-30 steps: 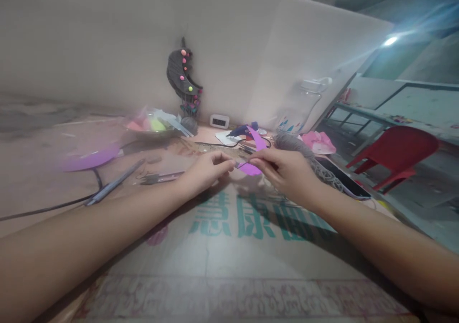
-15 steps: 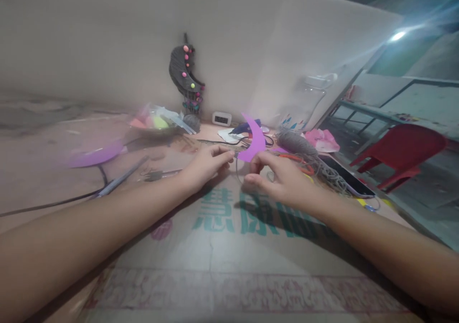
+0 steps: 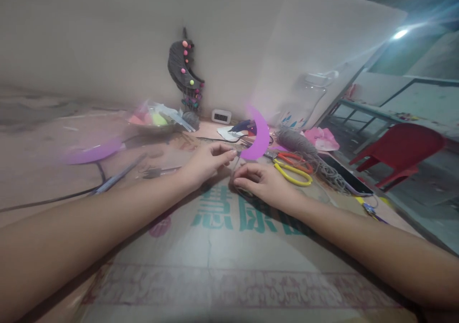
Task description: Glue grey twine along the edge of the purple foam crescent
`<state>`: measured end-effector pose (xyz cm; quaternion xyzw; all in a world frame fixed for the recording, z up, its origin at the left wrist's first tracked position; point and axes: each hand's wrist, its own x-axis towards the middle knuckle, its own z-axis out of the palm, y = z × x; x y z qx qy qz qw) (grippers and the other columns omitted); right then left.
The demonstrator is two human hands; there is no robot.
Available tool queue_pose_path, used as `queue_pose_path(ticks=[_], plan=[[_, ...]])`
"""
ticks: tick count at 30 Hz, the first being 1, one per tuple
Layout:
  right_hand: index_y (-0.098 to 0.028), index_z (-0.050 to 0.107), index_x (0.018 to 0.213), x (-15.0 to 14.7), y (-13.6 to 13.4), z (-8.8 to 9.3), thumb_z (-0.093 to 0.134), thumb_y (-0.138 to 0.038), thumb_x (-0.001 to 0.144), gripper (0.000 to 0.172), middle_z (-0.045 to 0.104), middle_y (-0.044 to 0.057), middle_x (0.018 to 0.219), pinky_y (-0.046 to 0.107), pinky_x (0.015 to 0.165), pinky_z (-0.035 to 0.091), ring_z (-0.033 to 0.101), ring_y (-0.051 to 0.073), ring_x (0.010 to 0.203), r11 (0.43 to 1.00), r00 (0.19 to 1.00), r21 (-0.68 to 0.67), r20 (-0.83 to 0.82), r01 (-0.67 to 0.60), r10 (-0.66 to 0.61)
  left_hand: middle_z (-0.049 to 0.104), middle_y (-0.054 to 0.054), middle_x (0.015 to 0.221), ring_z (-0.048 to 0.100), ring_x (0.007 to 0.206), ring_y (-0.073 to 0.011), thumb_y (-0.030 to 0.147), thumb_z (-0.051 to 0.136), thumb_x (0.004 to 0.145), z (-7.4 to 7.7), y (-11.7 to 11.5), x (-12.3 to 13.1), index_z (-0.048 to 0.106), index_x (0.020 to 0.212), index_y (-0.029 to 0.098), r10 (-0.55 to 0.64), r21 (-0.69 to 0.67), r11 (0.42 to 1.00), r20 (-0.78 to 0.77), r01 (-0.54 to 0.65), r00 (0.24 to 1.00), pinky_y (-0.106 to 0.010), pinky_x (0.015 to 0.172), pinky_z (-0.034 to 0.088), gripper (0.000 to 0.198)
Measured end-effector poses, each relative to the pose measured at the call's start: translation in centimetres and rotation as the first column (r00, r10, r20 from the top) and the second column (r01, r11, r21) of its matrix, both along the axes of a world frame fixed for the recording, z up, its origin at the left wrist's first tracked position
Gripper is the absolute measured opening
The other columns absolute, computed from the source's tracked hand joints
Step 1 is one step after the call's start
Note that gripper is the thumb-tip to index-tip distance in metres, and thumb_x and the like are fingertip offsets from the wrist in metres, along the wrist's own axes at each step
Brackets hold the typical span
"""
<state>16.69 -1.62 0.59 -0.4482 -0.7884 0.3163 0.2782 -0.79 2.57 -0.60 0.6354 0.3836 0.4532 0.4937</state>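
A craft workspace, shown by yarn [image 3: 296,142], scissors [image 3: 282,163] and bead-trimmed crescent [image 3: 177,67].

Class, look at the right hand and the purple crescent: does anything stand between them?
Nothing visible blocks the right hand from the purple crescent; only a thin grey strand runs between them, near the left hand, which pinches the crescent's lower end. The scissors lie off to the right.

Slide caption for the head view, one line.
Left hand pinches a purple crescent by its lower tip; right hand holds grey yarn just below, scissors nearby.
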Motion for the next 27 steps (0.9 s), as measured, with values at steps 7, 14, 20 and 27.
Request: queue_pose_path(ticks=[7,14,20,27], plan=[[-0.022,0.045,0.09,0.4,-0.5,-0.1,0.044,-0.034,0.092,0.013,0.046,-0.009,0.058,0.025,0.055,0.047,0.05,0.008,0.046,0.974,0.947,-0.203,-0.319,-0.105,0.035,0.057,0.001,0.068,0.05,0.06,-0.0108,0.042,0.064,0.076,-0.2,0.0,0.0,0.061,0.08,0.016,0.006,0.023,1.0,-0.082,-0.004,0.997,-0.022,0.055,0.037,0.027],[-0.02,0.049,0.106,1.5,-0.3,1.3,0.062,-0.045,0.08,0.038,0.052,-0.005,0.062,0.024,0.05,0.032,0.049,0.012,0.054,0.965,0.951,0.255,0.275,0.069,-0.14,0.057,0.001,0.069,0.051,0.06,-0.0108,0.041,0.064,0.075,0.1,-0.3,0.0,0.059,0.077,0.016,0.02,-0.007,1.0,-0.057,-0.021,0.998,-0.022,0.054,0.037,0.025],[-0.02,0.066,0.1,1.7,-0.6,1.6,0.053,-0.052,0.086,0.037,0.066,0.006,0.082,0.027,0.06,0.035,0.056,0.017,0.068,0.894,0.836,0.433,0.529,-0.118,-0.145,0.058,0.001,0.07,0.051,0.06,-0.0102,0.04,0.065,0.075,0.0,-0.1,0.0,0.059,0.076,0.016,0.043,0.027,0.999,-0.045,-0.042,0.998,-0.022,0.055,0.038,0.024],[-0.021,0.067,0.111,0.7,0.9,0.0,0.063,-0.045,0.079,0.041,0.059,-0.002,0.064,0.024,0.053,0.036,0.05,0.012,0.056,0.985,0.943,0.164,0.317,0.047,-0.098,0.058,0.001,0.069,0.051,0.058,-0.0099,0.037,0.064,0.076,0.2,-0.2,0.1,0.059,0.077,0.015,0.035,0.028,0.999,-0.034,-0.034,0.999,-0.022,0.056,0.039,0.023]])
